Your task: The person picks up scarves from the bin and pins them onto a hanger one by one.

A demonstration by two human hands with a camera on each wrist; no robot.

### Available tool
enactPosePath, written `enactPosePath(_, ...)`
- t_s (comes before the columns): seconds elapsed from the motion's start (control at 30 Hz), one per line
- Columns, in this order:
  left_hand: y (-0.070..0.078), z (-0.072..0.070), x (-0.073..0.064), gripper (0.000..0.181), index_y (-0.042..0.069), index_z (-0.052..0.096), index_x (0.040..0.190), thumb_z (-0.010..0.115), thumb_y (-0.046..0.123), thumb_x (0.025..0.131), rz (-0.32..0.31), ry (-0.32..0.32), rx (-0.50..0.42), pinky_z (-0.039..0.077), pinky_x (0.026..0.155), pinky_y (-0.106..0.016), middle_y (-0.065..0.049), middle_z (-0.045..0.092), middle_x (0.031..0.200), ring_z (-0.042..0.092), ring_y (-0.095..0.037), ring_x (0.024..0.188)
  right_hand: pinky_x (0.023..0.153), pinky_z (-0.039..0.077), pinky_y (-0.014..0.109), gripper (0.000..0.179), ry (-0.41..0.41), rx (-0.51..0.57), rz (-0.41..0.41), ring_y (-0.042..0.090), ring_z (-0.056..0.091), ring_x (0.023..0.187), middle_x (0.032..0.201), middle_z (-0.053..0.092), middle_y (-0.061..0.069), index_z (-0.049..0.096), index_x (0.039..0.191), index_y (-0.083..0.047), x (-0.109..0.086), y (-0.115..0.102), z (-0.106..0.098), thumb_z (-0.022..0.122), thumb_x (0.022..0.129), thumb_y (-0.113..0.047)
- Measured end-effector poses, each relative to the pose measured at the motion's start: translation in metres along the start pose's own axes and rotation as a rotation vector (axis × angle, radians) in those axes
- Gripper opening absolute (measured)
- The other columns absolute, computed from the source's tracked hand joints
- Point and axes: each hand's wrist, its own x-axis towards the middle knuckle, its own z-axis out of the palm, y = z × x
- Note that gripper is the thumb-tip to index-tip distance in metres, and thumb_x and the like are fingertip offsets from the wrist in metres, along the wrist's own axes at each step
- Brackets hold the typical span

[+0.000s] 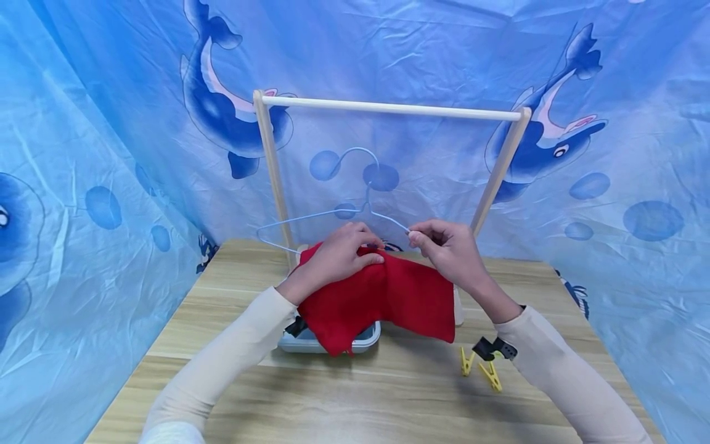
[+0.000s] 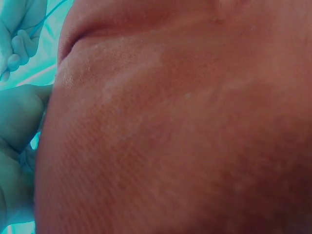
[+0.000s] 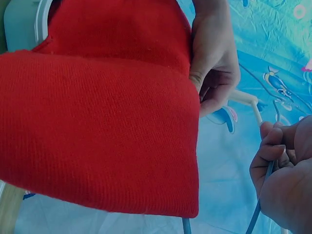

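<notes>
A light blue wire hanger (image 1: 310, 216) is held up with its hook at the top. Red knitted cloth (image 1: 418, 296) is draped over the hanger's lower part and hangs down in front, hiding its bottom bar. My left hand (image 1: 346, 253) grips the cloth's upper edge near the middle, its thumb in front. At the right, my right hand (image 1: 449, 250) pinches the hanger's sloping shoulder between thumb and fingers. In the right wrist view, a bit of blue wire (image 3: 186, 225) pokes out under the cloth's corner. Cloth fills most of the left wrist view.
Behind my hands stands a wooden rack with a white rail (image 1: 388, 108). A grey-blue basin (image 1: 363, 345) sits on the wooden table (image 1: 355, 407), partly under the cloth. Two yellow clothespins (image 1: 490, 376) lie at the right, near my right sleeve.
</notes>
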Motion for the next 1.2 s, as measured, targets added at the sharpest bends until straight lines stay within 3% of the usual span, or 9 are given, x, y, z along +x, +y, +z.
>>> enactPosePath(0.2, 0.001, -0.007, -0.014, 0.032, 0.014, 0.076, 0.118, 0.080, 0.031, 0.090, 0.030, 0.084, 0.000, 0.052, 0.087, -0.036, -0.004, 0.067, 0.113, 0.057, -0.021, 0.108, 0.048, 0.040, 0.023, 0.012, 0.003, -0.005, 0.005, 0.013, 0.053, 0.056, 0.080, 0.072, 0.011, 0.077, 0.104, 0.002, 0.001, 0.001, -0.002, 0.069, 0.096, -0.001)
enactPosePath(0.47, -0.002, -0.024, -0.053, 0.032, 0.014, 0.075, 0.117, 0.082, 0.026, 0.088, 0.038, 0.261, -0.061, 0.058, 0.079, -0.038, -0.005, 0.067, 0.113, 0.058, -0.023, 0.108, 0.048, 0.038, 0.023, 0.012, -0.005, -0.013, 0.006, 0.012, 0.052, 0.054, 0.079, 0.072, 0.015, 0.077, 0.104, 0.002, 0.003, 0.001, -0.006, 0.069, 0.097, -0.003)
enactPosePath(0.77, -0.019, -0.037, -0.097, 0.034, 0.010, 0.074, 0.115, 0.085, 0.020, 0.085, -0.021, 0.326, -0.051, 0.054, 0.071, -0.036, -0.004, 0.067, 0.112, 0.059, -0.020, 0.094, 0.046, 0.037, 0.023, 0.011, 0.001, -0.020, 0.005, 0.013, 0.052, 0.055, 0.078, 0.071, 0.012, 0.078, 0.103, 0.001, 0.005, 0.002, -0.010, 0.069, 0.096, -0.002)
enactPosePath(0.9, -0.029, -0.034, -0.113, 0.033, 0.009, 0.072, 0.112, 0.085, 0.022, 0.084, -0.077, 0.341, -0.037, 0.057, 0.074, -0.039, -0.005, 0.068, 0.109, 0.062, -0.019, 0.091, 0.046, 0.038, 0.023, 0.011, 0.002, -0.020, -0.001, 0.013, 0.052, 0.055, 0.077, 0.071, 0.009, 0.078, 0.102, 0.002, 0.006, 0.002, -0.009, 0.069, 0.096, -0.002)
enactPosePath(1.0, -0.035, -0.030, -0.123, 0.036, 0.010, 0.069, 0.111, 0.085, 0.026, 0.084, -0.155, 0.328, -0.035, 0.057, 0.074, -0.040, -0.005, 0.067, 0.106, 0.063, -0.020, 0.091, 0.046, 0.038, 0.023, 0.011, 0.002, -0.021, -0.005, 0.013, 0.052, 0.055, 0.078, 0.071, 0.010, 0.078, 0.102, 0.002, 0.005, 0.001, -0.008, 0.069, 0.096, -0.001)
enactPosePath(1.2, -0.043, -0.022, -0.133, 0.039, 0.014, 0.067, 0.100, 0.082, 0.046, 0.084, -0.347, 0.224, -0.034, 0.051, 0.069, -0.035, 0.000, 0.064, 0.089, 0.061, -0.021, 0.082, 0.046, 0.037, 0.023, 0.011, 0.002, -0.017, 0.002, 0.013, 0.052, 0.054, 0.078, 0.071, 0.014, 0.078, 0.103, 0.001, 0.005, 0.003, -0.007, 0.070, 0.095, -0.002)
